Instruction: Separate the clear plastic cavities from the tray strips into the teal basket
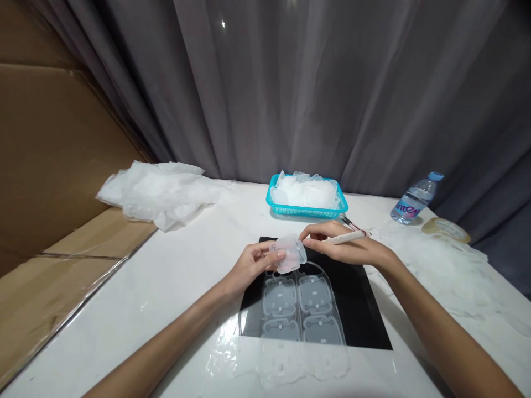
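Note:
In my left hand [259, 258] is a small translucent plastic piece [291, 255] with rounded corners, pinched between thumb and fingers. My right hand [327, 241] is closed, its fingertips at the right edge of that piece. A slim white stick-like tool [346, 237] lies across the right hand; its tip is hidden. Below both hands, a clear sheet [299, 309] with rounded square panels lies partly on a black mat [360, 309]. The sheet's near end runs past the mat onto the white table [186, 331].
A blue basket [307, 211] full of translucent pieces stands at the back. Thin white plastic [161, 193] is heaped back left, beside cardboard [53, 155]. On the right are a water bottle [415, 199], a tape roll [447, 229] and clear sheets [435, 271]. A grey curtain [269, 94] hangs behind.

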Tool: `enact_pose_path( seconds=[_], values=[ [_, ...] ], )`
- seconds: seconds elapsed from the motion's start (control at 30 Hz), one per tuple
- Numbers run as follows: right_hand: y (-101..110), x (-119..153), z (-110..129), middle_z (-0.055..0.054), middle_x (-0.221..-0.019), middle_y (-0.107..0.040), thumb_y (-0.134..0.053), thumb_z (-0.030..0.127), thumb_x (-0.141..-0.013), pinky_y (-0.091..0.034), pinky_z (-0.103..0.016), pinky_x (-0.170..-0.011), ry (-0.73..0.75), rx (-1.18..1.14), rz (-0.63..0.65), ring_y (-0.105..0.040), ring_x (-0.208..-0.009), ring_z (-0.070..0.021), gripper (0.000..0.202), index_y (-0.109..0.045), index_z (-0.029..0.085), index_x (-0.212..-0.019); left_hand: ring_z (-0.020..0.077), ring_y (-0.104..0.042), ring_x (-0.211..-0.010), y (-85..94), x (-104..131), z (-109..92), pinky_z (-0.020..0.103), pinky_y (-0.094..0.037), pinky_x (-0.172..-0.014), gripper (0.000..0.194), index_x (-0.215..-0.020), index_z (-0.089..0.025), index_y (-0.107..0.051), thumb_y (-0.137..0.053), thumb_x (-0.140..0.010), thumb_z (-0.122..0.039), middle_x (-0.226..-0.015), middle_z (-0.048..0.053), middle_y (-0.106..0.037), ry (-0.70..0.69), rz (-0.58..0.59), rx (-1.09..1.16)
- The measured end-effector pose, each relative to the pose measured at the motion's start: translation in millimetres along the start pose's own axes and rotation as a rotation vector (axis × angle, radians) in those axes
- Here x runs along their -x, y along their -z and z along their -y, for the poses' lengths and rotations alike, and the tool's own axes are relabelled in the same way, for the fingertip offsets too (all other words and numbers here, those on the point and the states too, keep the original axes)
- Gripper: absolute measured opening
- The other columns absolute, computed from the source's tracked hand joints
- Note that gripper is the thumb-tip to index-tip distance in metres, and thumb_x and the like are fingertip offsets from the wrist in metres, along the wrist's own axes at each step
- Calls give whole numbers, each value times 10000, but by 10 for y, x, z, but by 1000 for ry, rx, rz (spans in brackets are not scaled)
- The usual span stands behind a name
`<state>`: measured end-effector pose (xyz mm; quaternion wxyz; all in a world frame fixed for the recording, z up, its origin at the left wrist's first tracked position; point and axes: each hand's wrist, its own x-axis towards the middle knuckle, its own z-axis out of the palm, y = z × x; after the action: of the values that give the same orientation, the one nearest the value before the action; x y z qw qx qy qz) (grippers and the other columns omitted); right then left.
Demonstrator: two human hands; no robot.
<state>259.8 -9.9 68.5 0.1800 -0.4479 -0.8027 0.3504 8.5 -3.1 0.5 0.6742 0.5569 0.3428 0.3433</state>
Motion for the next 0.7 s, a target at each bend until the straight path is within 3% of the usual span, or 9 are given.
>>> enact_pose_path(
  seconds=[0.2, 0.43, 0.7],
  values=[
    [-23, 9, -33, 36, -725, -560, -504, 359, -1047, -325, -278, -613, 10, 21, 13, -502, -667, -137, 239, -710, 245, -1089, 217, -709, -879, 1, -8, 24, 317, -540, -824, 404, -1126, -142, -801, -807, -865, -450, -1008, 120, -782, -4, 24, 5],
    [-52, 4, 24, 38, -726, -546, -494, 432, -1054, -330, -278, -608, -2, -16, 48, -494, -662, -136, 285, -681, 221, -1017, 199, -699, -853, -32, 22, -2, 295, -520, -798, 404, -1126, -139, -801, -815, -862, -445, -981, 101, -776, -15, 16, 33],
    [-72, -4, -41, 36, -730, -558, -502, 412, -1050, -324, -277, -614, 1, 0, 22, -500, -666, -138, 265, -670, 219, -979, 183, -674, -794, -12, 7, 15, 286, -494, -746, 385, -1143, -140, -804, -801, -878, -419, -924, 95, -767, -21, 41, 21]
  ],
)
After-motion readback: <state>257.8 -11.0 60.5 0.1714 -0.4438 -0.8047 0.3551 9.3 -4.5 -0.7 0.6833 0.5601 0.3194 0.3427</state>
